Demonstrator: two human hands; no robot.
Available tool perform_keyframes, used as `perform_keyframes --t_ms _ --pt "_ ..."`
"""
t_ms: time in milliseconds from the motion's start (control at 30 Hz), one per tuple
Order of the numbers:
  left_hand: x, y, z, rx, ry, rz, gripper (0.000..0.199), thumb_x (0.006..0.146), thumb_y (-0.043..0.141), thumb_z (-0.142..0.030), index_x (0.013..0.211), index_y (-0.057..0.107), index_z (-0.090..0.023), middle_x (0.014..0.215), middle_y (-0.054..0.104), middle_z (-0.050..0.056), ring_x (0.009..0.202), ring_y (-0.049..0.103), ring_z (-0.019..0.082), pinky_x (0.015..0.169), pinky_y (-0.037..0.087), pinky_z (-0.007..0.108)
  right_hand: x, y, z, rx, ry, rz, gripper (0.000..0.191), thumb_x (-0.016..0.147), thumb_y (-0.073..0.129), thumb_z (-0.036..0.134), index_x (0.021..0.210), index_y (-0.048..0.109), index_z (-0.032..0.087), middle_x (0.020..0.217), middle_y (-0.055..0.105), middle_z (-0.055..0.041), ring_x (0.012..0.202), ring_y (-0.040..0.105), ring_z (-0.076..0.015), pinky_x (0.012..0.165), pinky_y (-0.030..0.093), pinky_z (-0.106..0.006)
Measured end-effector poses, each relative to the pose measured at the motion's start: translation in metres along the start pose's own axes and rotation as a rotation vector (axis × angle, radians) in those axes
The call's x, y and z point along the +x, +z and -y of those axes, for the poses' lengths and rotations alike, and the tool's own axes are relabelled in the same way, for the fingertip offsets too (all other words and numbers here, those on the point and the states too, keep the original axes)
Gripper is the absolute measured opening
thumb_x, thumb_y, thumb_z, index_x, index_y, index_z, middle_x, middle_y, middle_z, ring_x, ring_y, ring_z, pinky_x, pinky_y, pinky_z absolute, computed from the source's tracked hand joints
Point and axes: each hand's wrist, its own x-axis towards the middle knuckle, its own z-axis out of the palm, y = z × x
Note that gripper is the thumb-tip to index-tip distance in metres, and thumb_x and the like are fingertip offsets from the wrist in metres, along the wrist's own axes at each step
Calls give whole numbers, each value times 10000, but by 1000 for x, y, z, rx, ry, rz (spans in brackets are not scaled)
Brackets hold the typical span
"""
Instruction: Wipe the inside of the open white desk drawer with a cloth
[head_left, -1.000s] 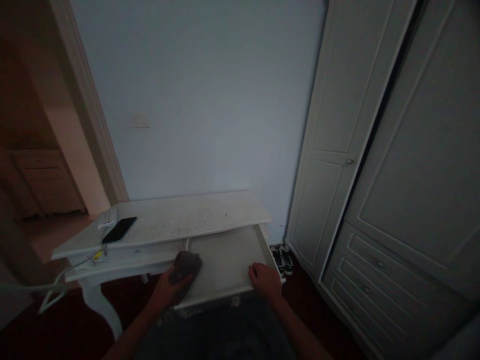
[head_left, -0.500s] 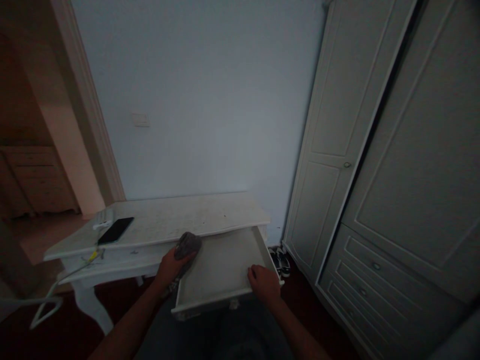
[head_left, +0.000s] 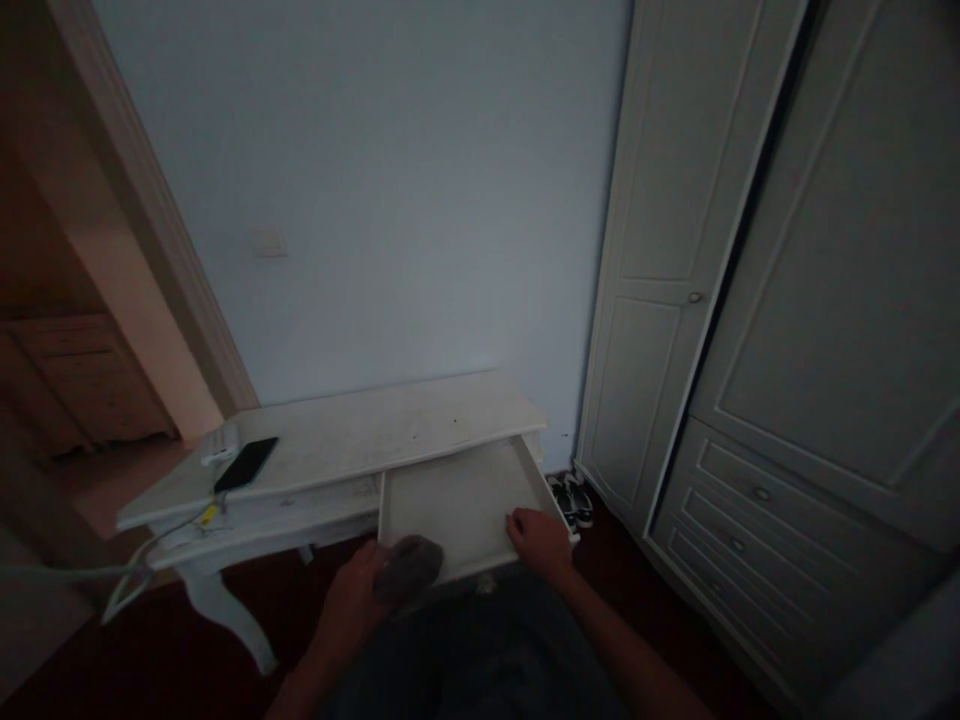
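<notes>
A white drawer is pulled out of the white table toward my body. My left hand is closed on a bunched grey cloth, which lies over the drawer's front left corner. On the right, my right hand grips the drawer's front edge near its right corner, fingers curled over the inside. The drawer's round knob shows on its front, left of that hand. I see nothing lying on the visible part of the drawer's bottom.
A black phone and a white device lie on the table's left end, with a cable hanging off. Dark sneakers stand on the floor between table and wardrobe. A pale blue wall rises behind.
My left hand has brought the cloth from the drawer's back left corner to its front left corner. The right hand keeps its hold on the front edge. The view has shifted slightly.
</notes>
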Motion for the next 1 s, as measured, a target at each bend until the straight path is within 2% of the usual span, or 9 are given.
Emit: perform_keyframes --t_ms 100,233,300,367,467,567,700,833,1000 --pt "11 11 -55 242 80 155 511 789 707 -237 1299 680 -223 1460 633 160 1314 612 370 1107 453 516 6 -5 -3 91 -7 11 329 1037 497 357 892 749 204 944 793 -86 899 722 -234 739 423 -304" --pt "25 45 -135 201 226 179 607 860 709 -303 1444 563 -223 1456 583 201 1306 567 400 1087 423 554 22 -24 -9 249 -96 42 526 1102 301 380 913 746 174 870 777 -77 833 715 -218 737 479 -295" --pt "30 62 -164 171 257 167 692 850 711 -254 1507 495 -232 1482 557 206 1319 546 396 1110 394 567 25 -37 -5 302 -142 29 629 1121 171 399 992 741 165 905 774 -91 846 713 -224 757 506 -307" --pt "33 72 -179 135 264 169 706 847 710 -249 1515 486 -219 1477 557 224 1317 544 410 1105 391 586 20 -47 5 331 -194 -9 608 1126 177 429 1050 728 182 998 767 -95 942 702 -227 847 509 -319" --pt "38 78 -177 69 259 186 550 934 616 -316 1471 545 -221 1437 599 220 1307 559 402 1094 405 573 -1 -51 31 259 -422 -1 416 1093 418 509 1107 721 223 1134 732 -82 1086 647 -241 984 453 -344" --pt "42 80 -160 7 233 223 427 1008 465 -318 1393 629 -231 1381 649 200 1259 599 368 1080 430 538 -20 -42 54 76 -637 52 454 1029 548 608 1246 690 235 1273 681 -106 1148 593 -288 1008 432 -403" --pt "48 76 -143 -105 281 301 448 967 529 -344 1385 650 -241 1455 631 148 1315 578 344 1139 436 457 -21 -29 58 11 -646 67 583 1023 525 664 1409 609 236 1374 655 -117 1183 593 -315 1020 439 -447" --pt "60 63 -126 -250 392 424 524 864 657 -409 1375 640 -291 1461 659 45 1286 623 263 1120 493 335 -7 -25 48 -18 -601 128 658 1009 520 696 1465 584 225 1321 693 -128 1135 662 -320 985 480 -434" --pt "60 50 -96 -284 343 533 765 816 684 -577 1476 552 -214 1451 682 107 1255 676 310 1062 542 380 2 -22 39 -71 -678 251 884 867 662 776 1584 466 299 1366 686 -135 1151 690 -359 955 518 -442"
